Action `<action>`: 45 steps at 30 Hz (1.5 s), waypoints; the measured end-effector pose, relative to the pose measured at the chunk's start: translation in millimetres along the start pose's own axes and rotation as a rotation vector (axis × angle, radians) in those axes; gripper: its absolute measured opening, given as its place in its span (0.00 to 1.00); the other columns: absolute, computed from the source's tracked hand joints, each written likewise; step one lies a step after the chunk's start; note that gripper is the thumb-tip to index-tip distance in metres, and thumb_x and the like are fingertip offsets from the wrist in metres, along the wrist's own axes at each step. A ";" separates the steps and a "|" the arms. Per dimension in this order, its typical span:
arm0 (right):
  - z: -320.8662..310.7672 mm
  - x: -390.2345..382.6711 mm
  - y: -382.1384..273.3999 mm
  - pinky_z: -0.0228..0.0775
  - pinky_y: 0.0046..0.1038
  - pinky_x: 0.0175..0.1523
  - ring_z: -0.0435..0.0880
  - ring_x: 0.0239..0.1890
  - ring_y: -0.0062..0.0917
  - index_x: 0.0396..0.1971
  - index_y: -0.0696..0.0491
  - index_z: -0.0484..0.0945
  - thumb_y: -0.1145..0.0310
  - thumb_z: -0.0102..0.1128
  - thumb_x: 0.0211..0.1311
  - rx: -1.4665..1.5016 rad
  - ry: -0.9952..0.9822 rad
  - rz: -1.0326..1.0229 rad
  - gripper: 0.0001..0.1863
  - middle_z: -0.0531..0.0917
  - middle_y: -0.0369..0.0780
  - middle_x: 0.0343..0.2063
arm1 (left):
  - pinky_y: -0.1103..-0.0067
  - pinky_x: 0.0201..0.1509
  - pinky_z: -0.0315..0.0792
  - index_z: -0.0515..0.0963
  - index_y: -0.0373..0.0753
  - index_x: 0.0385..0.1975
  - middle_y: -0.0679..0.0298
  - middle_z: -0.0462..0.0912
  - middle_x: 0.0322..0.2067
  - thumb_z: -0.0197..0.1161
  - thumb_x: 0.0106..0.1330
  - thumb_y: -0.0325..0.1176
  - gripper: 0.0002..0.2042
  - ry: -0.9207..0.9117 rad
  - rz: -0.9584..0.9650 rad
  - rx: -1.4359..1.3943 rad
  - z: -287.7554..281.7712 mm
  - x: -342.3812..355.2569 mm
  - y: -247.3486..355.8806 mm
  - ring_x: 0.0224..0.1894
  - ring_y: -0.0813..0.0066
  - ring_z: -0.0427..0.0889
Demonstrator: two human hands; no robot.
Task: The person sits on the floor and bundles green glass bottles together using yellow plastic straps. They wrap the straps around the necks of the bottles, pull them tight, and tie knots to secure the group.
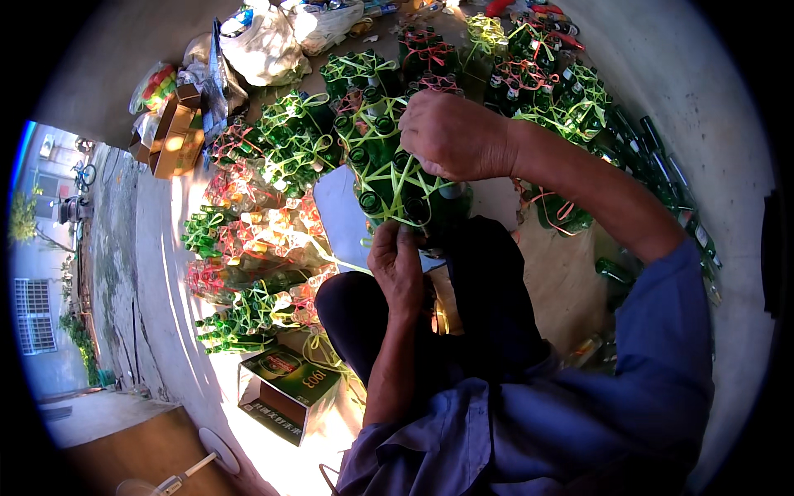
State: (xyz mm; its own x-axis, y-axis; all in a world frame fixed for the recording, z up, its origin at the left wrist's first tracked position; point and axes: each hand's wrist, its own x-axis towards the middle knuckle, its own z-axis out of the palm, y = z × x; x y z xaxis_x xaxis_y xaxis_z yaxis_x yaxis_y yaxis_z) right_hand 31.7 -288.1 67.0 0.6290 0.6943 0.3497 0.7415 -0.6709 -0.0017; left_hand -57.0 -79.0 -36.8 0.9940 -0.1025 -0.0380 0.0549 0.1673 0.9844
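Note:
A bundle of green glass bottles (370, 201) stands upright in front of my knees, yellow-green plastic strap (397, 176) laced around and between the necks. At its near edge my left hand (395, 263) is closed in a pinch on the strap, thumb and forefinger together beside the nearest necks. A length of this strap trails off to the left past my knee. My right hand (453, 135) is closed like a fist above the bundle's right side, wrist bent, its fingertips turned away. Strap runs up to that hand, but what its fingers grip is hidden. Beneath the bundle lies a pale board (337, 207).
Strapped bottle bundles (285, 136) stand in rows to the left and far side. Loose green bottles (653, 136) lie along the right wall. An open carton (289, 384) sits at lower left, near loose strap (327, 355). White plastic bags (266, 45) and a brown box (176, 136) are farther off.

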 end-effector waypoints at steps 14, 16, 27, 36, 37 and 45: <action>-1.9 5.0 1.8 0.73 0.37 0.50 0.81 0.38 0.39 0.23 0.54 0.76 0.70 0.65 0.47 -0.027 -0.048 0.022 0.07 0.81 0.40 0.28 | 0.84 0.37 0.69 0.77 0.31 0.37 0.67 0.79 0.27 0.55 0.74 0.26 0.06 0.021 -0.009 -0.019 -2.3 -1.2 0.1 0.31 0.83 0.74; -3.0 5.9 1.7 0.73 0.38 0.50 0.81 0.38 0.39 0.23 0.54 0.76 0.70 0.65 0.47 -0.013 -0.031 0.022 0.07 0.81 0.40 0.27 | 0.84 0.37 0.69 0.77 0.31 0.37 0.67 0.79 0.27 0.55 0.74 0.26 0.06 0.049 -0.012 -0.037 -1.5 -1.9 -0.5 0.30 0.83 0.74; 6.4 3.9 5.6 0.72 0.38 0.46 0.79 0.34 0.40 0.22 0.53 0.74 0.71 0.65 0.46 0.024 -0.001 0.031 0.07 0.79 0.40 0.25 | 0.86 0.34 0.67 0.77 0.32 0.37 0.70 0.76 0.25 0.56 0.74 0.27 0.06 0.048 0.025 -0.019 -4.4 -3.5 -2.6 0.29 0.86 0.73; 7.5 -0.7 9.9 0.76 0.42 0.46 0.83 0.37 0.43 0.23 0.58 0.80 0.76 0.61 0.47 0.192 -0.140 0.147 0.02 0.83 0.43 0.29 | 0.86 0.31 0.64 0.77 0.32 0.39 0.72 0.74 0.24 0.57 0.74 0.27 0.05 0.042 0.042 0.017 -8.4 -6.7 -0.2 0.27 0.88 0.69; 4.6 -0.3 8.8 0.77 0.41 0.47 0.84 0.39 0.42 0.25 0.58 0.81 0.76 0.61 0.47 0.231 -0.145 0.166 0.04 0.84 0.44 0.31 | 0.86 0.30 0.63 0.77 0.32 0.39 0.73 0.73 0.24 0.57 0.74 0.27 0.05 0.043 0.042 0.009 -10.2 -7.5 -0.2 0.26 0.88 0.68; 21.2 -7.5 8.2 0.79 0.37 0.47 0.86 0.38 0.39 0.32 0.58 0.86 0.72 0.61 0.50 0.401 0.002 0.300 0.10 0.86 0.45 0.34 | 0.86 0.29 0.62 0.79 0.32 0.41 0.74 0.73 0.23 0.57 0.74 0.28 0.06 0.043 0.037 0.121 -20.3 -19.4 6.4 0.26 0.90 0.67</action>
State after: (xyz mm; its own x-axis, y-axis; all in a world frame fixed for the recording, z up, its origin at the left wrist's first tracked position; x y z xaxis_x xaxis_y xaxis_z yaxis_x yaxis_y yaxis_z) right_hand 38.0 -293.3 44.5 0.8281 0.4853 0.2806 0.5597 -0.6875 -0.4626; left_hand -74.1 -56.0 -33.3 0.9984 -0.0555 -0.0060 0.0088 0.0506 0.9987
